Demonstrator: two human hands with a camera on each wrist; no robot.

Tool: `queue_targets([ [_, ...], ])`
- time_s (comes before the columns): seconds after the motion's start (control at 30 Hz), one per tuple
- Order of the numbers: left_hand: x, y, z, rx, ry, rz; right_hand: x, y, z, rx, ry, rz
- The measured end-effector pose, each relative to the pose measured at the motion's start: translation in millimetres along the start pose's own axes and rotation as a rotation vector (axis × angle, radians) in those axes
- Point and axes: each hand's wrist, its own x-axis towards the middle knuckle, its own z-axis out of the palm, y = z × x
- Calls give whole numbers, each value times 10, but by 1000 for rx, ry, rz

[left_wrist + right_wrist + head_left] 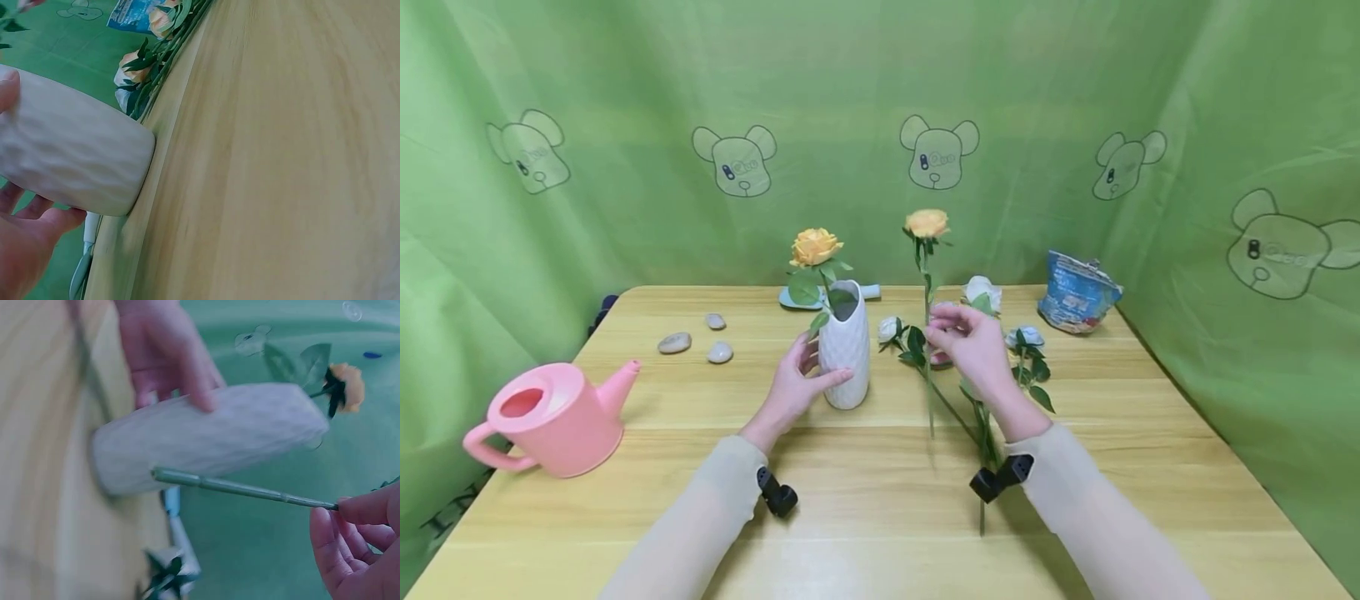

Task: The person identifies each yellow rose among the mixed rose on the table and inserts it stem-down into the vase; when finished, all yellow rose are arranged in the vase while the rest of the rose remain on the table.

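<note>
Apparent step in hand, on a broad pale wood-grain worktop before a hanging green cloth curtain: flower arranging, stem by stem. At far left, a rounded pink watering can, spout angled inward. At centre, upright, a tall white textured vase with a slanted rim. At the rear right corner, a crumpled blue bag.

Around the vase's left side, the left hand, thumb across the front. To the right, the right hand, pinching the stem of a long-stemmed peach rose, upright and apart from the vase. Inside the vase already, a leafy yellow-orange rose.

Likely next move: raising the held stem until its blurred lower end passes above the rim, shifting left, then lowering beside the first flower without snagging leaves.

Room for that: the gap between vase and stem. Tighter at right: loose pale roses spread around the right wrist. Near the back edge, behind the vase, a light-blue tool. Smallest, at left, three smooth stones, outside the stem's likely path.
</note>
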Motion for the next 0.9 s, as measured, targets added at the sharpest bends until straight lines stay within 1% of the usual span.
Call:
queue_targets([
  [0.17,8,5,-5,4,2,-20,121,-269,141,81,32,-79],
  [0.33,-2,15,1,0,3,-38,233,-521,273,159,68,-124],
  [0.43,0,17,4,2,3,-29,309,-661,334,209,94,-167],
  [0.57,2,15,4,18,6,-12,400,-817,421,304,119,-254],
  [0.73,1,16,5,23,5,-3,489,-968,517,437,161,-346],
  [0.83,-1,8,10,26,5,0,521,-1000,567,462,179,-375],
  [0.9,-3,1,12,30,8,-1,541,-963,603,443,179,-367],
])
